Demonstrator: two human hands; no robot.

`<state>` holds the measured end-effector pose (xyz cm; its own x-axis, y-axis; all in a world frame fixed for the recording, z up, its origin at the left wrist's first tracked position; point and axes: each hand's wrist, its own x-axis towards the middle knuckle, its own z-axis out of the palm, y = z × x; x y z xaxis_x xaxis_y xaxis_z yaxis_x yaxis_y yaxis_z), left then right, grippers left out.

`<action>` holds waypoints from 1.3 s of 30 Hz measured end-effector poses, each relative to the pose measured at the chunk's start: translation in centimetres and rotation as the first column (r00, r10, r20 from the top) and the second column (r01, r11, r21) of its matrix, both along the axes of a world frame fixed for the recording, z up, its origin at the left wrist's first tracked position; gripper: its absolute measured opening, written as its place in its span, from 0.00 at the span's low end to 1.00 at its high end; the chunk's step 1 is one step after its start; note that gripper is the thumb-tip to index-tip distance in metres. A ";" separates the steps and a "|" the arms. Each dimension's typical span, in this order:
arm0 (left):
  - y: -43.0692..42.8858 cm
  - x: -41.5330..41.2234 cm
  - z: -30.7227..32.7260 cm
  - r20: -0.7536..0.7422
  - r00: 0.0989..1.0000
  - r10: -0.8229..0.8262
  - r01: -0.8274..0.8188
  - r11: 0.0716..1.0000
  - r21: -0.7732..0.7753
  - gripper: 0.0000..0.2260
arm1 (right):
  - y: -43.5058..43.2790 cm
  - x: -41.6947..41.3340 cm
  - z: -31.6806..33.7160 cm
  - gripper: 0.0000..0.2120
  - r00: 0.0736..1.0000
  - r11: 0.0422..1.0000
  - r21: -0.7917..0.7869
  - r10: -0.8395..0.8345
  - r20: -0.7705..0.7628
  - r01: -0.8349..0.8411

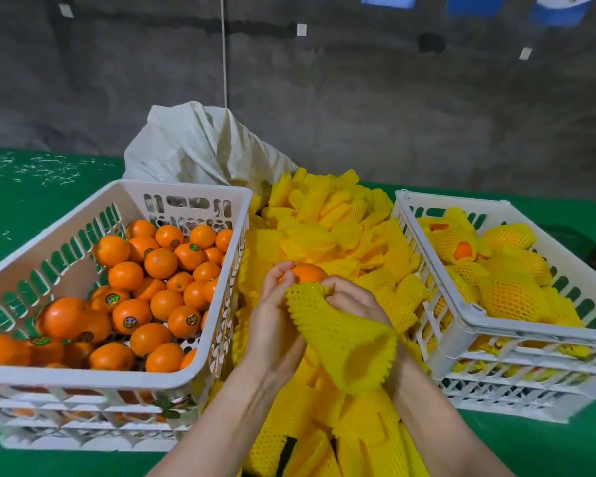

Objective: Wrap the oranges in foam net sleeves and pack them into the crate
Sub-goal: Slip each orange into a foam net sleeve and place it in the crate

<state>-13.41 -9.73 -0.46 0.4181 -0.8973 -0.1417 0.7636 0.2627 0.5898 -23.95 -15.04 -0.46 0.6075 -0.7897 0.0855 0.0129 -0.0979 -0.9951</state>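
My left hand (274, 318) holds a bare orange (308, 273) by its fingertips, above the middle of the table. My right hand (353, 299) grips one end of a yellow foam net sleeve (344, 339), which touches the orange's near side and flares open toward me. A white crate (193, 197) on the left holds several unwrapped oranges (159, 263) with stickers. On the right, another white crate (437, 266) holds several oranges wrapped in yellow sleeves (510, 294).
A heap of loose yellow foam sleeves (327, 218) fills the gap between the two crates and runs down to the near edge. A white woven sack (200, 146) slumps behind it. Green table surface (31, 201) shows around the crates. A grey wall stands behind.
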 end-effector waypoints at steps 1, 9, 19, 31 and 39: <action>-0.1 0.0 -0.2 -0.025 1.000 0.003 -0.004 1.000 -0.026 0.04 | 0.0 0.6 0.1 0.24 0.997 0.988 -0.139 -0.078 -0.023 0.074; 0.3 0.3 -1.6 0.191 0.977 -0.094 0.107 0.993 -0.055 0.20 | -0.5 1.8 -1.2 0.07 0.851 0.755 -0.442 -0.525 0.034 0.484; -0.6 1.8 -1.7 -0.202 0.939 -0.279 0.287 0.958 0.011 0.21 | -0.4 2.6 -2.0 0.11 0.842 0.810 -0.236 -0.496 0.213 0.537; -1.6 1.8 -3.1 -0.149 0.967 -0.209 0.243 0.933 0.266 0.19 | -2.2 3.7 -4.8 0.16 0.887 0.922 0.072 -0.386 0.253 0.380; -2.5 1.5 -4.0 0.220 0.973 0.075 -0.170 0.876 0.451 0.11 | -2.2 2.9 -5.8 0.27 0.981 0.899 0.400 -0.195 -0.004 0.180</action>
<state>-11.95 -12.22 -4.45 0.5815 -0.6873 -0.4353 0.6045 0.0069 0.7966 -21.04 -17.28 -6.28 0.4475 -0.8616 -0.2397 0.0694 0.3007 -0.9512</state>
